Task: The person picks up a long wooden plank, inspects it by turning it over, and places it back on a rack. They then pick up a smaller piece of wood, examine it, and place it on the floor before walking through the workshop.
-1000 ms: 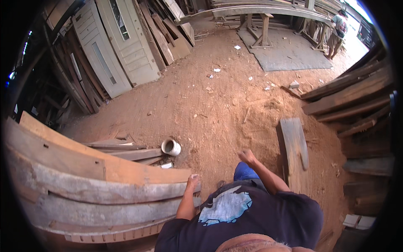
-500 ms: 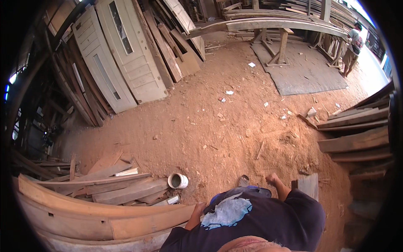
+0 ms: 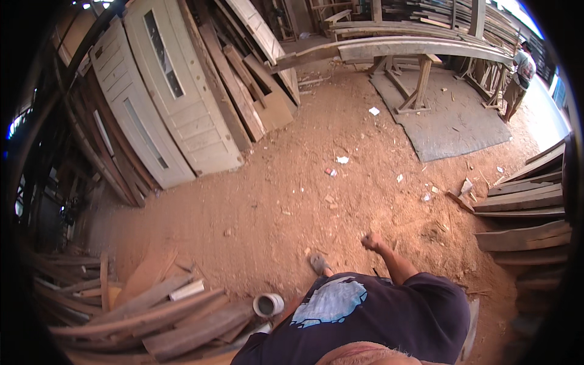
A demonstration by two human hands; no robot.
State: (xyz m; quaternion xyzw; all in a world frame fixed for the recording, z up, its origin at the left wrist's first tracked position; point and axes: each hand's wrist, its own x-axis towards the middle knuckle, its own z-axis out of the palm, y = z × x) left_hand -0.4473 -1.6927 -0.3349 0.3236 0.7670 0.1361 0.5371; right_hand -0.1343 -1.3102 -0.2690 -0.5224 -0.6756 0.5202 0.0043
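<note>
My right hand is held out in front of me over the sawdust-covered ground. Its fingers look curled in, and nothing shows in them. Of my left arm only a little skin shows beside my dark shirt; its fingers cannot be made out. Nearest to that arm is a white bucket, its mouth toward me, beside a heap of wooden planks. One foot in a grey sandal is forward on the ground.
Pale panelled doors and boards lean at the far left. A long beam lies on wooden trestles over a grey mat. Stacked timber lines the right. Another person stands at the far right. Scraps litter the ground.
My right hand has swung forward and left. My left hand, seen before near a curved beam, is now mostly hidden. The view has shifted, and the bucket appears closer to my body.
</note>
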